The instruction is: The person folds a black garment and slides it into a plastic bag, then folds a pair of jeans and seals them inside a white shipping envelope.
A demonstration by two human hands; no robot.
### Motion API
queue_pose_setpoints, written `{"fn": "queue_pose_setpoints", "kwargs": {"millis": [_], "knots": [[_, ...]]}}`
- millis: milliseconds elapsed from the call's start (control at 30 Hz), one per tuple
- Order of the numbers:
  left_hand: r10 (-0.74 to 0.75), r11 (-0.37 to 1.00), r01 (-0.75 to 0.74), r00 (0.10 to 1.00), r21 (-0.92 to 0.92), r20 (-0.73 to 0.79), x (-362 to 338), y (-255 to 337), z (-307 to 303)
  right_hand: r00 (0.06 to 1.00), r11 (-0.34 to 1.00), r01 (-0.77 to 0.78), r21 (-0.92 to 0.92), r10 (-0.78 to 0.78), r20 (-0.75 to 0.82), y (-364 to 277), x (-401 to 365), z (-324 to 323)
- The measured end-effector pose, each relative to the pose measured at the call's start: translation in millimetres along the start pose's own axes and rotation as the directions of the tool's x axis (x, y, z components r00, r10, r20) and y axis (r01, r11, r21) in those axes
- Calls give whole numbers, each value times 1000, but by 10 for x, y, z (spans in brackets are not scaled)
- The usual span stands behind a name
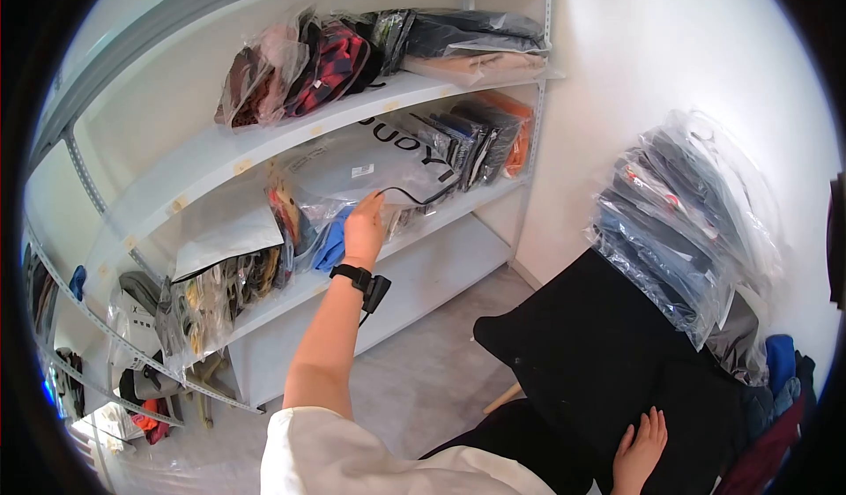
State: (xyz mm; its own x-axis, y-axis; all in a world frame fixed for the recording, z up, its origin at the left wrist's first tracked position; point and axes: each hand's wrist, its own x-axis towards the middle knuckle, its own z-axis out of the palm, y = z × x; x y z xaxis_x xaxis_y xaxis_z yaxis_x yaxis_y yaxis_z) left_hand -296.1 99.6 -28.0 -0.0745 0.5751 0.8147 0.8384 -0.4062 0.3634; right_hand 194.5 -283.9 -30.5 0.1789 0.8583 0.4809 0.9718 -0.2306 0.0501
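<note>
Left hand (364, 226) reaches the grey mailer bag (370, 171) lying on a shelf (445, 216), fingers at its lower edge, grip not discernible; right hand (641, 446) lies flat, open, on black cloth (599, 345). Judged stage: grasping; withdrawal calls for a firm pinch

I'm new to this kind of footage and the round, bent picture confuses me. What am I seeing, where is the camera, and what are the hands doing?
No machine here: a person works with bare hands. The single picture comes from a camera on their head, looking forward and down; its wide lens bends the edges. The left hand, a black band at its wrist, reaches to white shelves and touches a big clear bag; whether its grip is closed is unclear. Other bagged clothes fill the shelves. The right hand lies flat and open on black cloth. A stack of bags stands at the right.
</note>
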Motion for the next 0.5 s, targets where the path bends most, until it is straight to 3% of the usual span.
{"fn": "queue_pose_setpoints", "kwargs": {"millis": [133, 200, 300, 367, 433, 500], "knots": [[-80, 993, 76, 996, 86, 45, 72, -124, -52, 997, 999, 36, -12, -36, -61, -19, -12, -25], [-109, 992, 108, 994, 70, 10, 137, -138, -103, 958, 985, -170, 14, 162, 237, -29, -41, 38], [-105, 993, 109, 992, 50, -74, 252, -128, -184, 983, 986, -162, 40, 158, 97, -53, -58, 103], [-70, 996, 76, 991, 46, -118, 309, -33, -278, 981, 986, -165, 37, 160, 110, -60, -49, 93], [-126, 991, 121, 988, -55, -91, 326, 55, -334, 979, 985, -167, 31, 162, 125, -32, -63, 119], [-83, 996, 82, 991, -15, -106, 292, 52, -322, 987, 990, -134, 38, 130, 97, 36, -84, 194]]}}
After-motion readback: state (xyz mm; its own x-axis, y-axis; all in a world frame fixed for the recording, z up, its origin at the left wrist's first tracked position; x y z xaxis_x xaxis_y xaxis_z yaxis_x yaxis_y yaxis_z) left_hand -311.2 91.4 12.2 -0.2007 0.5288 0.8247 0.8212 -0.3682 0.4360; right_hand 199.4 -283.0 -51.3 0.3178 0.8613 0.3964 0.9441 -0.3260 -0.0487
